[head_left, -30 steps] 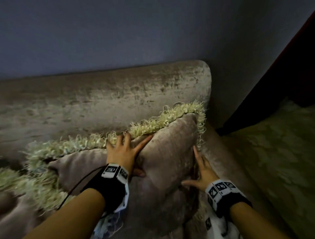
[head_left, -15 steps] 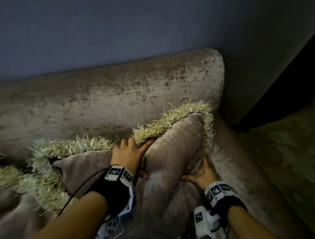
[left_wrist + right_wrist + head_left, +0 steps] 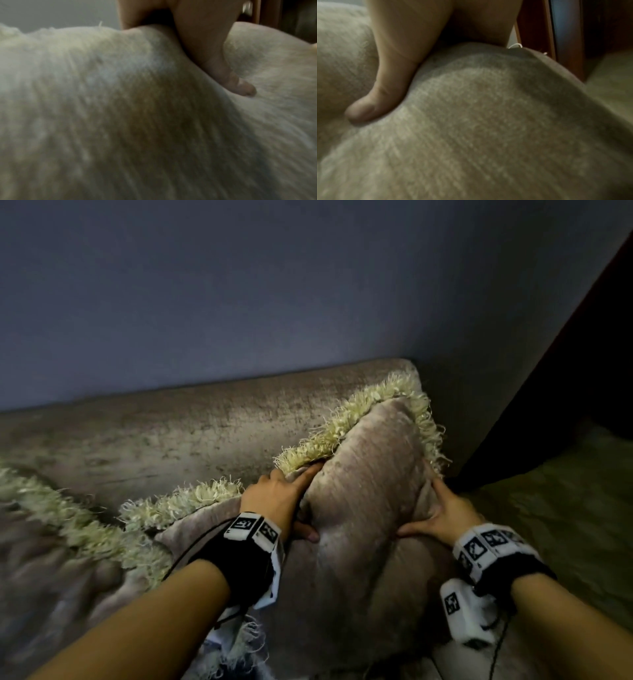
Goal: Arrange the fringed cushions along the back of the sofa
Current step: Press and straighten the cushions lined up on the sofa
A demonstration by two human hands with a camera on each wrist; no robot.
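Two hands: left hand (image 3: pixel 277 501) pinches top of taupe velvet cream-fringed cushion (image 3: pixel 370 474); right hand (image 3: pixel 445 517) braces its side, fingers straight.
Placement: tilted against grey velvet sofa back (image 3: pixel 171 433), right end.
Advice: seat base squarely before releasing.

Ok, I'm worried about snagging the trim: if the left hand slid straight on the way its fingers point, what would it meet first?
Most likely the cream fringe along the top edge of the cushion, just ahead of the left hand; beyond that, probably the sofa back.

Head downward; wrist close-ups, perhaps one cushion (image 3: pixel 363 508)
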